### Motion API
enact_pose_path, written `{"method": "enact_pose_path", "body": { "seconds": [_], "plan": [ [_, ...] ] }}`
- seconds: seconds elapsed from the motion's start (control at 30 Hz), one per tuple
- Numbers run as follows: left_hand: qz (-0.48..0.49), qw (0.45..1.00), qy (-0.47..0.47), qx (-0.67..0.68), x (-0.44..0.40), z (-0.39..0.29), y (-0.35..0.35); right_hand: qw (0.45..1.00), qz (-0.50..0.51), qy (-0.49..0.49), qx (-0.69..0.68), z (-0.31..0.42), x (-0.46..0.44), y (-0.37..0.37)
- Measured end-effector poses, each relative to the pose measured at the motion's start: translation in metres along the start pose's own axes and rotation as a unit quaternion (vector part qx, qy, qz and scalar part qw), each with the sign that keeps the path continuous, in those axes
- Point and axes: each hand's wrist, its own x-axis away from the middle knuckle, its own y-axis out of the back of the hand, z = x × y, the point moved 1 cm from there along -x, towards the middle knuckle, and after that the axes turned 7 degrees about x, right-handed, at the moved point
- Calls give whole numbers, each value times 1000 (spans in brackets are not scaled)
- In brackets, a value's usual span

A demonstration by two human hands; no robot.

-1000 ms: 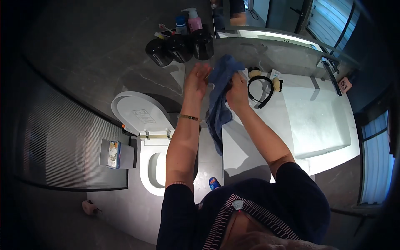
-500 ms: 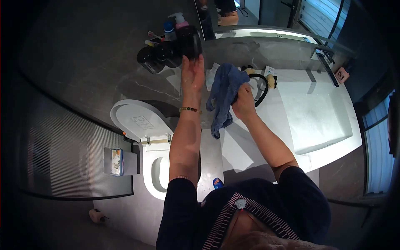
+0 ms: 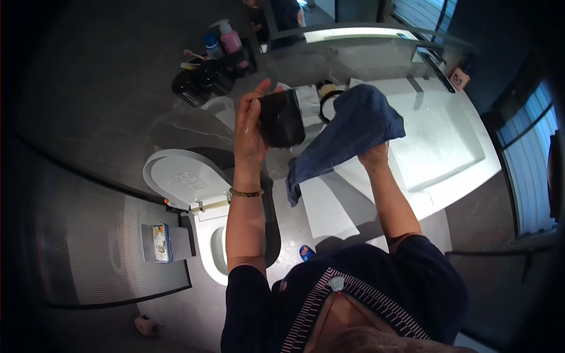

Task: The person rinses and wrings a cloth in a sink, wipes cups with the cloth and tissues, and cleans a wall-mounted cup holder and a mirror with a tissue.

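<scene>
My left hand (image 3: 249, 130), a beaded bracelet at its wrist, is closed around a dark square-cornered cup (image 3: 283, 119) above the gap between toilet and washbasin counter. A blue cloth (image 3: 347, 132) drapes over my right hand (image 3: 374, 155), whose fingers are mostly hidden beneath it. The cloth's lower end hangs to the left, below the cup, and the two look apart. Up on the wall, two more dark cups (image 3: 213, 76) sit in a holder, with toothbrushes (image 3: 193, 55) just above them.
A pink pump bottle (image 3: 230, 41) and a blue-capped bottle (image 3: 212, 46) stand on the wall holder. The white washbasin (image 3: 441, 141) with a black faucet (image 3: 435, 69) lies to the right. Below left are the toilet (image 3: 210, 250), its lid raised, and a waste bin (image 3: 182, 242).
My left hand has taken the dark cup off the wall holder and brought it down towards me. The blue cloth has shifted right and now spreads over my right hand.
</scene>
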Motion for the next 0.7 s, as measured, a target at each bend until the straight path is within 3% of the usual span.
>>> {"method": "enact_pose_path", "body": {
  "seconds": [0.07, 0.13, 0.17, 0.23, 0.4, 0.43, 0.57, 0.7],
  "plan": [
    [-14, 999, 33, -36, 16, 0, -12, 999, -29, -18, 26, 15, 8, -1],
    [-8, 998, 58, -35, 27, 3, -25, 978, -19, -28, 207, 26, 14, -25],
    [-2, 997, 71, -37, 31, 5, -32, 925, 6, 34, 379, 12, 15, -10],
    [13, 995, 92, -41, 37, 10, -43, 847, 121, 173, 487, 32, 27, -59],
    [-78, 957, 180, -216, 55, 22, -46, 858, 78, 110, 495, 28, 50, -82],
    [-78, 956, 184, -216, 61, 21, -48, 859, 75, 108, 495, 29, 54, -85],
    [-93, 949, 276, -123, 73, 11, -61, 776, 40, 73, 625, 29, 56, -95],
    [-164, 928, 301, -148, 83, 19, -47, 805, 46, -12, 591, 29, 50, -97]
  ]
}}
